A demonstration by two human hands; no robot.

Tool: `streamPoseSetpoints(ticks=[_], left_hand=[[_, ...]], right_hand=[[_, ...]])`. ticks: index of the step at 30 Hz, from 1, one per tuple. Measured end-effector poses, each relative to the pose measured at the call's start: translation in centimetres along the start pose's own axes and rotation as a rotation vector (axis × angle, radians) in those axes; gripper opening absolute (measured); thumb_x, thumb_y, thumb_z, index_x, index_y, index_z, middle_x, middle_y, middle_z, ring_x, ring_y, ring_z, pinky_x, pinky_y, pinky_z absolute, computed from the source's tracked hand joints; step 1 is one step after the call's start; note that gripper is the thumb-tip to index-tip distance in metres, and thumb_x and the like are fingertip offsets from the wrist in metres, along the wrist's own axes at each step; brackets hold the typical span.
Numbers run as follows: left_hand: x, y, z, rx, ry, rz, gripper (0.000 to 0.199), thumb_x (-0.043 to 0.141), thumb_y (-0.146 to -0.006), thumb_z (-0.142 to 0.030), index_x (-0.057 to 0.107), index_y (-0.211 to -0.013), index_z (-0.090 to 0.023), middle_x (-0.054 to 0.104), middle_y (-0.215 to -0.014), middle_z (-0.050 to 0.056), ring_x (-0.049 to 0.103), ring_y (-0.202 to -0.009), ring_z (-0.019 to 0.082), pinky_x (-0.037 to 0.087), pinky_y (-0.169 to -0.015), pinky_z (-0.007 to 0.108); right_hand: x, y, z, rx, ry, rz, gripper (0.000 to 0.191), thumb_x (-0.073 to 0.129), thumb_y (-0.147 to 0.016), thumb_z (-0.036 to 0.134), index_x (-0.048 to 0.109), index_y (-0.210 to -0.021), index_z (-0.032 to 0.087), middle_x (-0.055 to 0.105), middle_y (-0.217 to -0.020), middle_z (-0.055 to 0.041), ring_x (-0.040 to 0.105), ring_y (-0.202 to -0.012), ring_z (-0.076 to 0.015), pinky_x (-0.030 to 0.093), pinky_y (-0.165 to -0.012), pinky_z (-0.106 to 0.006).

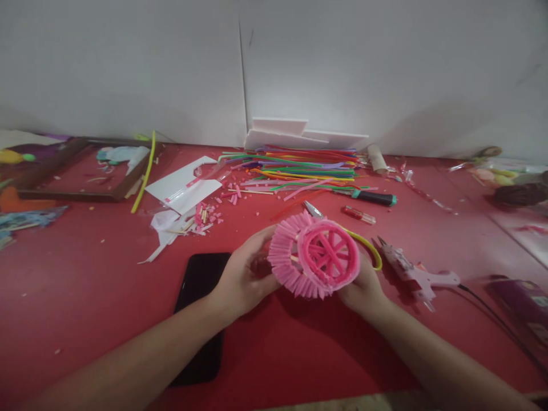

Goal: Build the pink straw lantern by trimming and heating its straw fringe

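Head view: we hold a round pink craft piece with a fringed edge and a spoked ring (303, 254) above the glossy red tabletop (261, 354), in the middle, between our two bare hands; the thumb and fingers of our left hand (246, 271) are clamped on its fringed side; our right hand (366, 288) is against the ringed side, but its fingers are hidden behind, so we cannot tell how they stand; a curved yellow strip (377, 257) shows just beside that hand; a flat black rectangular phone (199, 357) lies partly under our left forearm; a pale pink glue gun (415, 277) with a black cord lies to the right; a heap of thin multicoloured fuzzy stems (308, 165) lies beyond, near the white wall (342, 68).
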State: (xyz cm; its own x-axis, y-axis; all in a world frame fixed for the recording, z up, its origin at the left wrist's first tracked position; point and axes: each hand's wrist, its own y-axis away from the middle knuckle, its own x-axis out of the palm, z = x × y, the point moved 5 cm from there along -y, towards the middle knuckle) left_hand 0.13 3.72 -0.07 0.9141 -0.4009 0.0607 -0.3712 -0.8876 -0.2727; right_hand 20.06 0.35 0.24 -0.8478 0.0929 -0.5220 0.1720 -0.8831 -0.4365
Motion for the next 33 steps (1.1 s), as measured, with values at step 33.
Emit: streamPoseSetpoints(ticks=[33], left_hand=[[1.8,-0.6,-1.1,0.073,-0.095,0.251,0.036,0.091,-0.072,-0.03,0.078,-0.105,-0.022,0.076,-0.105,0.009,0.072,-0.096,0.027,0.059,-0.098,0.044]], right_hand=[[-1.4,0.0,0.4,-0.088,-0.066,-0.108,0.015,0.067,-0.097,0.025,0.081,-0.099,0.03,0.074,-0.103,-0.0072,0.072,-0.093,-0.0216,0.061,-0.082,-0.036]])
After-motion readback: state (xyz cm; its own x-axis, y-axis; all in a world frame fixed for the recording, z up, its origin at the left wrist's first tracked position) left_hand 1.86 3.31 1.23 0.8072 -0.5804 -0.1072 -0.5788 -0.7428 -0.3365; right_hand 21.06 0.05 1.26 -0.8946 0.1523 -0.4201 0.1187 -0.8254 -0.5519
